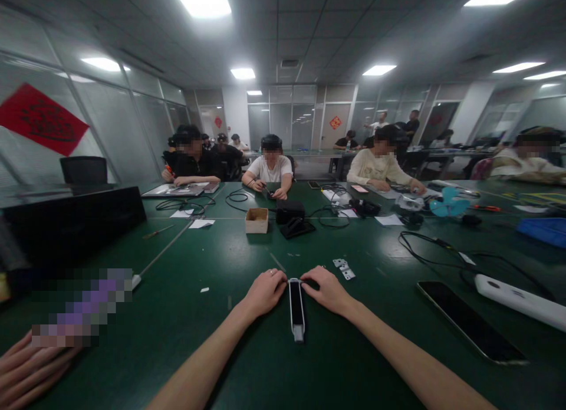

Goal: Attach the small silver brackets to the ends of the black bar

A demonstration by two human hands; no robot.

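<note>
On the green table in front of me lies a long, narrow object [297, 307] with a white rim, a black middle and a grey near end. I cannot tell what kind of thing it is. My left hand [266, 291] is closed at its far left edge, fingers bent and tips against the rim. From the other side, my right hand [326, 288] grips the far right edge with thumb and fingers. Just beyond my right hand lie small grey plates with holes [344, 269].
A phone [471, 321] and a white power strip [522, 301] lie at right. Ahead stand a small open box [257, 220] and a black case [290, 211]. Another person's hand [35, 363] is at lower left beside a blurred purple item. Several people sit across the table.
</note>
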